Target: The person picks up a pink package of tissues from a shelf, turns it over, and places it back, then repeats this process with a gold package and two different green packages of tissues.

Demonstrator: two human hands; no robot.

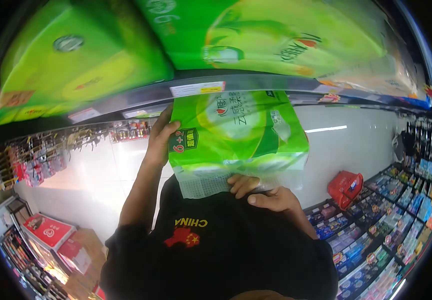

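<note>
A large green plastic-wrapped pack of tissues (246, 135) is held in front of my chest, printed with "6+2" and a red heart logo. My left hand (163, 131) is closed on its left side, the thumb over the front and the other fingers mostly hidden behind. At the near edge, my right hand (263, 193) has its fingers curled against the clear wrap beside my black shirt (241, 245). The far end of the pack lies just under the shelf edge in this view.
Larger green packs (286, 35) fill the shelf above, behind a rail with a price label (197, 89). A red basket (345, 189) stands on the floor beside low display shelves (376, 225) at right. Red-topped boxes (51, 231) are at lower left, hanging goods (41, 155) farther back.
</note>
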